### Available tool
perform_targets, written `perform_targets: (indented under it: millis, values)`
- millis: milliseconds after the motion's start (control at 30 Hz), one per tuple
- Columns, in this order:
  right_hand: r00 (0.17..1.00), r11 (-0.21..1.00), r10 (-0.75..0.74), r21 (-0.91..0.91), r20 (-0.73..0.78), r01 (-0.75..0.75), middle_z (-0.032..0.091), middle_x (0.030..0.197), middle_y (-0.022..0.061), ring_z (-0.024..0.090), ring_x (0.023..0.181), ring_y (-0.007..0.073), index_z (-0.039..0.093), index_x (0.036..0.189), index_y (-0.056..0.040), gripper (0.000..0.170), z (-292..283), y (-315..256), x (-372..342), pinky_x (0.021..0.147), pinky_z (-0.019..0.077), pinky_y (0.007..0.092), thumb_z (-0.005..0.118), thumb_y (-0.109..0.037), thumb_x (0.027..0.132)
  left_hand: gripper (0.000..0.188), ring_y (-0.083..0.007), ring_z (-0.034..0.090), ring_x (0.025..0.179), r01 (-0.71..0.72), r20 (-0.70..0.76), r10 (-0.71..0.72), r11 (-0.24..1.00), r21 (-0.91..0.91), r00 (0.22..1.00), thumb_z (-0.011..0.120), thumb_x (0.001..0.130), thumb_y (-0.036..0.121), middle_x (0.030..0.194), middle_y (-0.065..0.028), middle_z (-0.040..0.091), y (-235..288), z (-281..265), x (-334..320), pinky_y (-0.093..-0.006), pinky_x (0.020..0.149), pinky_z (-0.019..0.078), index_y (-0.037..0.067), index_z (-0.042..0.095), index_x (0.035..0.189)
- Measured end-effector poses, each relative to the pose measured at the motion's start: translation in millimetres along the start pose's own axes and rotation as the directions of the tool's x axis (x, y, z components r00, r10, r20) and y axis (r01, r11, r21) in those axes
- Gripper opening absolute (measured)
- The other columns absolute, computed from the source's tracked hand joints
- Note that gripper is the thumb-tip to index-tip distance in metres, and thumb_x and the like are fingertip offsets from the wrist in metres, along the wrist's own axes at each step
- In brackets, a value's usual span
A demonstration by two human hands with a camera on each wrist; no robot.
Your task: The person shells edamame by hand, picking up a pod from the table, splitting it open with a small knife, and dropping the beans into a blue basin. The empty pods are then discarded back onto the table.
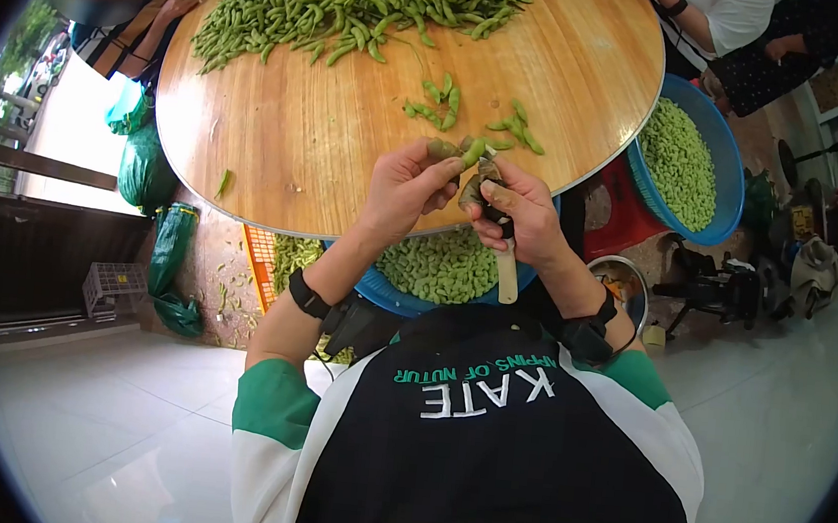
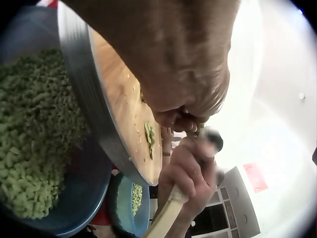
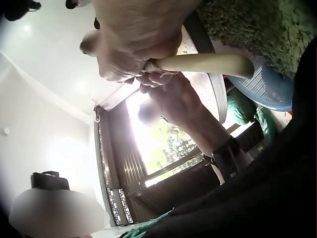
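In the head view, my left hand (image 1: 408, 183) pinches a green soybean pod (image 1: 473, 153) between thumb and fingers, just above the table's near edge. Close beside it, my right hand (image 1: 525, 209) grips a small knife by its pale handle (image 1: 508, 273), which sticks out below the fist; a bit of bright metal shows near the pod, and the rest of the blade is hidden. Dark coverings wrap some fingertips. Both wrist views show the left hand (image 2: 190, 94) and right hand (image 3: 136, 49) meeting at the fingertips, with the pale handle (image 3: 208, 64) projecting from the right.
A large heap of pods (image 1: 362, 3) covers the far side of the round wooden table (image 1: 290, 141), with small clusters (image 1: 518, 128) nearer. Under the near edge stands a basin of shelled beans (image 1: 438, 268); another blue basin (image 1: 728, 169) is at right. Other people (image 1: 127, 12) sit around the table.
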State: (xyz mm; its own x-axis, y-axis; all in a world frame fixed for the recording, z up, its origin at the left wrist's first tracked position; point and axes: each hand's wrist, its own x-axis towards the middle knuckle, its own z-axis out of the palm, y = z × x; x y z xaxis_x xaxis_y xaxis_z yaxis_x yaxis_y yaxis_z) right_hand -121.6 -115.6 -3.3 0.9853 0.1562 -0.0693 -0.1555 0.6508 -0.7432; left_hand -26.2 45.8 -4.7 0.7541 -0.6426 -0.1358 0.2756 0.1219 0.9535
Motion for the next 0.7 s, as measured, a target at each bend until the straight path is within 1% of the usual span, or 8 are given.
perform_targets:
  millis: [267,333,467,500,533,567,633,700]
  values:
    - [0.999,1.000,0.007,-0.007,-0.039,-0.007,0.054,0.077,0.0033,0.042,0.050,0.0051,0.043,0.137,-0.0085,0.043,15.6,4.1,1.1,0.041,0.0345,0.0178,0.050,-0.010,0.094,0.012,-0.0030,0.051,0.060,-0.093,-0.021,0.093,0.996,0.018,0.995,0.059,0.092,0.011,0.070,0.0005,0.058,-1.4,-2.8,-13.1,-0.0170,0.051,0.0376,0.002,0.062,0.098]
    - [0.998,1.000,-0.002,-0.001,-0.070,0.002,0.054,0.076,0.0034,0.041,0.049,0.0050,0.044,0.135,-0.0083,0.042,19.8,6.9,2.1,0.041,0.0343,0.0180,0.050,-0.009,0.094,0.011,-0.0037,0.050,0.060,-0.275,-0.051,0.289,0.944,0.180,0.956,0.058,0.092,0.010,0.072,0.0002,0.058,-6.0,-0.7,-14.9,-0.0175,0.051,0.0382,0.002,0.061,0.099]
    - [0.991,1.000,0.000,0.020,-0.135,0.003,0.054,0.075,0.0038,0.039,0.047,0.0051,0.049,0.131,-0.0078,0.038,20.5,11.0,5.0,0.039,0.0335,0.0184,0.050,-0.008,0.093,0.011,-0.0037,0.048,0.058,-0.386,-0.037,0.414,0.875,0.291,0.910,0.056,0.093,0.009,0.071,0.0001,0.057,-16.1,-5.7,-11.2,-0.0177,0.050,0.0366,0.002,0.060,0.100]
    - [0.991,1.000,0.002,0.018,-0.132,0.000,0.054,0.075,0.0038,0.039,0.047,0.0051,0.049,0.131,-0.0078,0.038,19.4,10.7,5.2,0.039,0.0335,0.0184,0.050,-0.008,0.093,0.011,-0.0042,0.047,0.057,-0.223,-0.044,0.225,0.974,0.044,0.973,0.056,0.093,0.008,0.070,0.0002,0.056,-11.5,-5.7,-11.6,-0.0177,0.050,0.0355,0.002,0.060,0.100]
    - [0.997,0.996,0.021,0.086,-0.076,-0.014,0.053,0.074,0.0039,0.038,0.047,0.0055,0.050,0.129,-0.0076,0.036,17.1,9.3,4.7,0.039,0.0334,0.0185,0.050,-0.008,0.093,0.011,-0.0047,0.046,0.055,-0.032,0.000,0.033,0.979,-0.202,0.999,0.056,0.093,0.008,0.068,0.0003,0.055,-8.7,-6.5,-11.3,-0.0177,0.049,0.0343,0.002,0.060,0.101]
    - [0.999,0.988,0.036,0.154,-0.021,-0.033,0.053,0.074,0.0040,0.038,0.046,0.0059,0.052,0.127,-0.0074,0.034,14.7,8.1,3.9,0.038,0.0333,0.0185,0.050,-0.008,0.093,0.011,-0.0047,0.046,0.055,-0.033,-0.002,0.034,0.978,-0.204,0.999,0.056,0.093,0.008,0.068,0.0003,0.055,-7.4,-10.1,-9.8,-0.0177,0.049,0.0343,0.002,0.060,0.101]
    - [0.997,0.977,0.061,0.200,0.041,-0.068,0.052,0.074,0.0041,0.038,0.047,0.0063,0.052,0.127,-0.0074,0.033,8.6,8.1,2.2,0.038,0.0330,0.0184,0.050,-0.008,0.094,0.012,-0.0057,0.045,0.053,0.260,0.344,-0.065,0.787,-0.560,0.937,0.056,0.093,0.010,0.066,0.0019,0.052,-5.0,-17.6,-8.8,-0.0175,0.047,0.0319,0.002,0.060,0.101]
    - [0.991,0.965,0.082,0.240,0.108,-0.106,0.052,0.074,0.0042,0.038,0.047,0.0067,0.051,0.127,-0.0075,0.033,7.8,7.4,3.2,0.038,0.0328,0.0182,0.049,-0.008,0.094,0.012,-0.0067,0.044,0.052,0.306,0.344,-0.115,0.757,-0.577,0.932,0.058,0.092,0.011,0.065,0.0006,0.052,1.0,-14.8,-10.3,-0.0193,0.047,0.0333,0.002,0.060,0.099]
